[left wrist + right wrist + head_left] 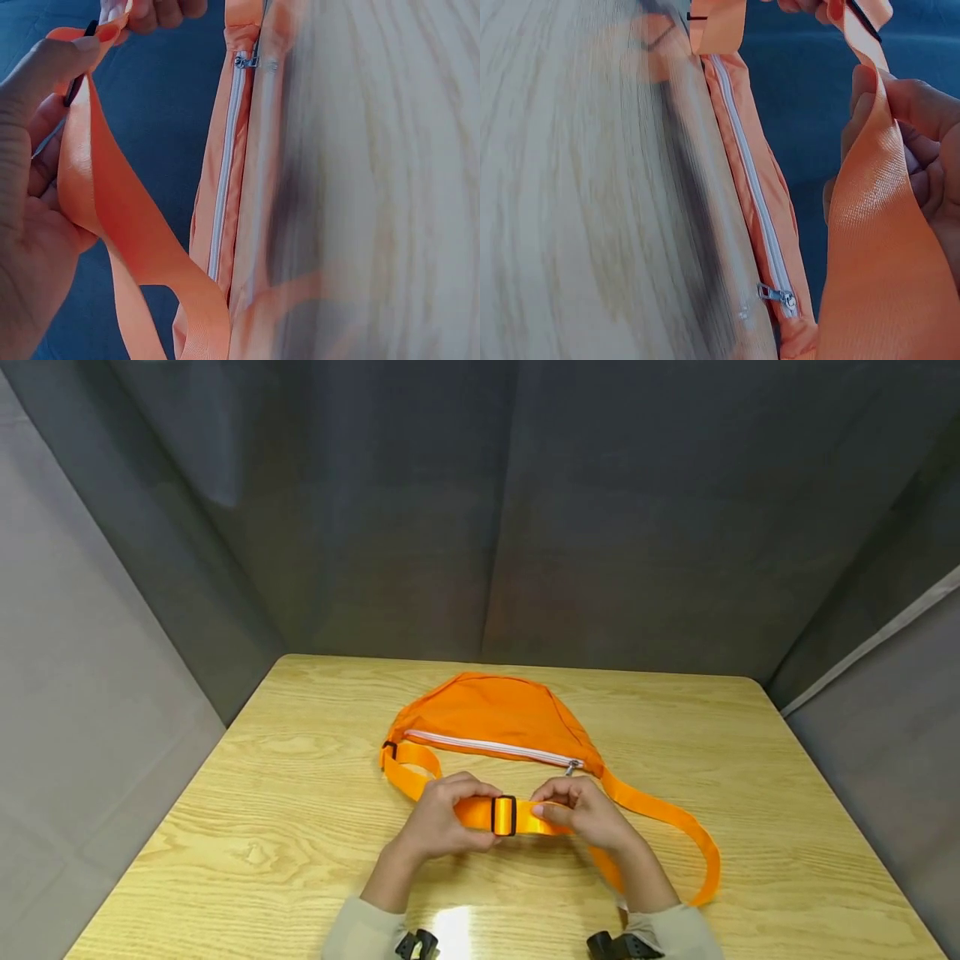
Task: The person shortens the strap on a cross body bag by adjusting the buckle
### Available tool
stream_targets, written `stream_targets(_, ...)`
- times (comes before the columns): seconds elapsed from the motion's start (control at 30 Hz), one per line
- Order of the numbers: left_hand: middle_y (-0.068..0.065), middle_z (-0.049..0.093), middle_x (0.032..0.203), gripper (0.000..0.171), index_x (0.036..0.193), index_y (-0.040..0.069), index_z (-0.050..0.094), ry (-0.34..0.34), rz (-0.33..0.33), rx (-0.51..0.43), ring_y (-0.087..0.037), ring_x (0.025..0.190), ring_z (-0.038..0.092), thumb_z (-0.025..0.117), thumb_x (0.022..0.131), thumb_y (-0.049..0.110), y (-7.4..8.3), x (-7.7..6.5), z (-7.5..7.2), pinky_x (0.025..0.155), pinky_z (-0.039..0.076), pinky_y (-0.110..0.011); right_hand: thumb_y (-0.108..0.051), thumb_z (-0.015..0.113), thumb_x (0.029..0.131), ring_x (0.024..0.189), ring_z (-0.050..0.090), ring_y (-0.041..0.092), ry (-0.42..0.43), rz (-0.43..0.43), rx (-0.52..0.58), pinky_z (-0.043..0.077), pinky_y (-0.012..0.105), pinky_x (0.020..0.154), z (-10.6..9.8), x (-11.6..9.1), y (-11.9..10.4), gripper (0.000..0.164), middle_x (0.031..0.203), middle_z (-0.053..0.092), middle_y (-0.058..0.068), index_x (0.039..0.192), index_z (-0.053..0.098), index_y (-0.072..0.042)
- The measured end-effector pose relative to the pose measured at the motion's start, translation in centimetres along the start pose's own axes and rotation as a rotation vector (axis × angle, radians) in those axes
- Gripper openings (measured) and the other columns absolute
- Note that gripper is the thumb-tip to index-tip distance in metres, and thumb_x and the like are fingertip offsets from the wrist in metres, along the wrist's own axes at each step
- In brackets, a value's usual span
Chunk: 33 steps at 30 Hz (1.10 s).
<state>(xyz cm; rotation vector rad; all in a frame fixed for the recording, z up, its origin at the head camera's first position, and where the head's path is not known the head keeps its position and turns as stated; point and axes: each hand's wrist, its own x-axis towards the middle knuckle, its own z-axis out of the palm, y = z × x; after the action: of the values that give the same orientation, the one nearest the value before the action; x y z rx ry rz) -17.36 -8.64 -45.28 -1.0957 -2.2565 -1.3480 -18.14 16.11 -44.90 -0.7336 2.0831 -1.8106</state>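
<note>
An orange waist bag [495, 710] lies on the table, its white zipper [480, 744] facing me and the metal zipper pull [572, 767] at the right end. My left hand [442, 818] grips the orange strap [885, 217] at a black slider buckle [513, 817], thumb and fingers on the buckle's left side. The strap threads through this buckle. Just right of it, my right hand [588, 812] pinches the strap between thumb and curled fingers. The held stretch runs across between both hands, in front of the bag.
A wooden table [247, 827] carries everything. The strap loops out to the right of the bag, toward the near edge. Another black fitting [390, 748] joins strap and bag at the left. Dark grey curtains [405, 527] surround the table's back and sides.
</note>
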Motion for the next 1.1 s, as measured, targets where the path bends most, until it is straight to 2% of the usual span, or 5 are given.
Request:
stream_targets(0.23,0.002,0.064,0.087,0.045,0.097,0.008,0.069,-0.015,0.003,0.023,-0.007,0.079,0.057,0.085,0.055,0.014,0.1,0.1,0.2,0.069,0.048,-0.022,-0.008,0.063,0.088,0.058,0.049,0.008,-0.012,0.032,0.001,0.044,0.023,0.053,0.6,0.3,-0.3,0.016,0.072,0.061,0.006,0.093,0.064,0.007)
stream_targets(0.4,0.003,0.065,0.088,0.045,0.097,0.009,0.069,-0.012,-0.006,0.014,-0.008,0.081,0.058,0.085,0.056,0.014,0.3,0.0,0.0,0.072,0.049,-0.025,-0.009,0.063,0.088,0.067,0.057,0.018,-0.018,0.074,-0.036,0.051,0.037,0.062,0.1,-0.1,-0.3,0.018,0.08,0.062,0.015,0.1,0.063,0.006)
stream_targets(0.53,0.005,0.064,0.089,0.045,0.098,0.01,0.069,-0.017,-0.029,0.017,-0.008,0.082,0.058,0.087,0.056,0.014,0.5,-0.2,-0.2,0.074,0.048,-0.026,-0.008,0.062,0.089,0.071,0.057,0.019,-0.028,0.093,-0.055,0.051,0.037,0.064,-0.5,-0.7,-0.1,0.017,0.085,0.061,0.017,0.101,0.063,0.005)
stream_targets(0.8,0.006,0.064,0.089,0.046,0.099,0.011,0.069,-0.021,-0.048,0.018,-0.008,0.081,0.058,0.087,0.056,0.013,0.5,-0.5,-0.3,0.073,0.048,-0.026,-0.008,0.06,0.09,0.062,0.049,0.011,-0.031,0.014,-0.036,0.047,0.031,0.056,-0.4,-0.8,0.1,0.014,0.076,0.057,0.011,0.094,0.062,0.005)
stream_targets(1.1,0.005,0.065,0.09,0.045,0.1,0.011,0.069,-0.018,-0.048,0.02,-0.009,0.082,0.058,0.085,0.058,0.012,0.5,-0.1,-0.5,0.074,0.048,-0.026,-0.004,0.057,0.092,0.06,0.047,0.013,-0.053,-0.059,0.007,0.044,0.032,0.053,0.4,-0.3,0.2,0.012,0.072,0.055,0.008,0.095,0.06,0.007)
